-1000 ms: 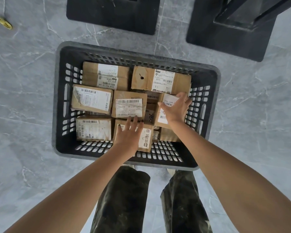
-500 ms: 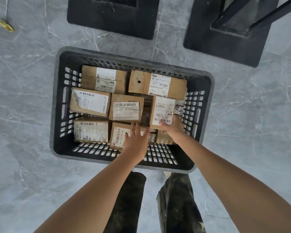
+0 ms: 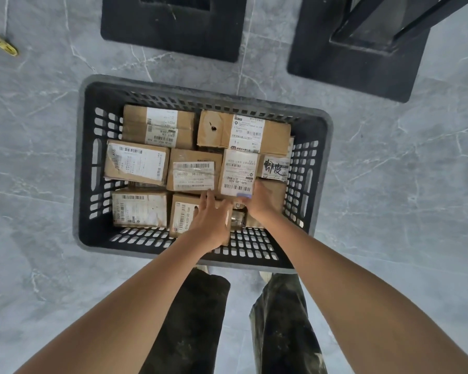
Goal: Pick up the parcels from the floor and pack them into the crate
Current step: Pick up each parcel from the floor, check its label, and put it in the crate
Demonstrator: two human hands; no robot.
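A label-covered parcel [image 3: 237,172] is sitting right of centre in the crate [image 3: 79,157], packed among other parcels, and the right hand [image 3: 260,205] is gripping its near end with curled fingers. Just beside it, the left hand [image 3: 211,225] is lying on the near parcel [image 3: 183,215], fingers straight and slightly spread. The crate is standing on a grey floor [image 3: 389,184].

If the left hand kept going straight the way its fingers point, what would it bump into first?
Probably the middle parcel with the barcode label: the left hand is spread over the near parcel, fingertips almost at that box's near edge. Depth is unclear from above, so it might pass over it.
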